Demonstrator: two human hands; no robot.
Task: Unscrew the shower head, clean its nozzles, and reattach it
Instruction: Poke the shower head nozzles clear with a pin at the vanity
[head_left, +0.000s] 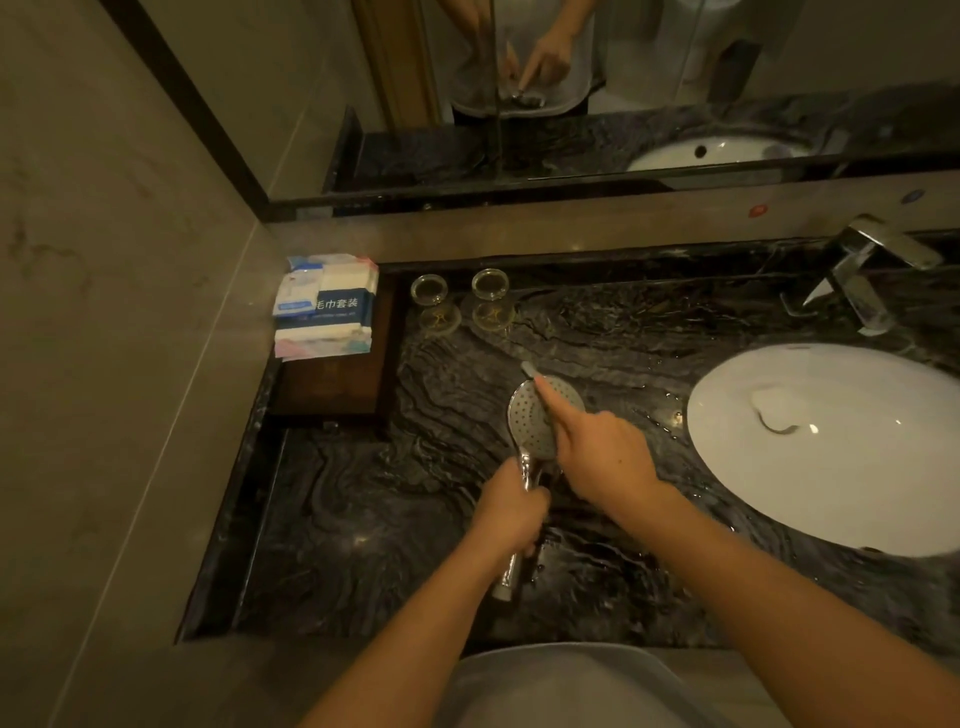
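The round chrome shower head (540, 423) lies over the dark veined marble bench (363, 519), left of the white oval sink (831, 447), nozzle face up, its long axis running from handle near the person to disc away. The left hand (511, 512) grips the handle. The right hand (602, 457) pinches a thin grey brush (529, 369) on the nozzles, forefinger extended. A white-and-blue packet (332, 304) reads "毛巾套装". Two small clear glass dishes (460, 287) hold something yellowish.

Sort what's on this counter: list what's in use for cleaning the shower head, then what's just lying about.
In use: shower head, brush, left hand gripping the handle, right hand scrubbing the nozzles.

Lying about: towel packs, two glasses, wooden tray, tap, sink.
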